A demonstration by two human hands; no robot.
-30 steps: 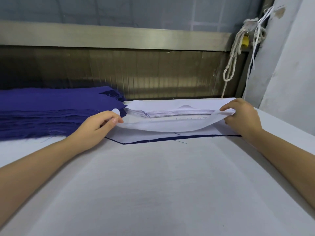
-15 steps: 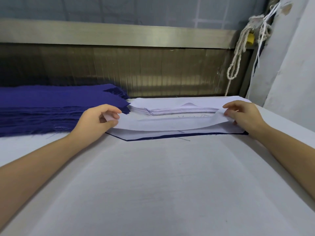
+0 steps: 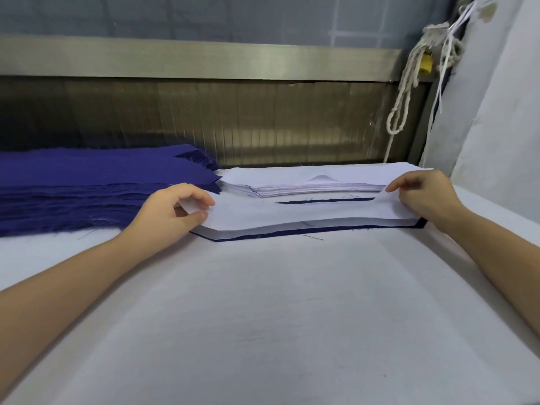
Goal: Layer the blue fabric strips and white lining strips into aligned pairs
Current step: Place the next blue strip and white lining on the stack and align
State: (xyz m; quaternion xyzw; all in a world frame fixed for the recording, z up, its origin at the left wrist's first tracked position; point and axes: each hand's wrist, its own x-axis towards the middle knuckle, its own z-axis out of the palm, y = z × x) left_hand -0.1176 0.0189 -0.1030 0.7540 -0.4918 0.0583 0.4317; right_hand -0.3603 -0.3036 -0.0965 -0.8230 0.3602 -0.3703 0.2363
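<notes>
White lining strip, thin and limp, is held stretched between two hands over a blue strip that lies flat on the tabletop. Only a dark line of the blue one shows along the near edge. The left hand has a closed grip on the strip's left end, pinched between thumb and fingers. The right hand pinches the right end the same way.

The strip's long axis runs left to right across the tabletop, with the left end cut to a slant. Just behind it sits the stack of lining strips, and to the left of that the pile of blue strips.

Half a second ago the white strip covered the blue one's far side. Now it has come a little nearer, and a blue sliver shows behind its far edge.
</notes>
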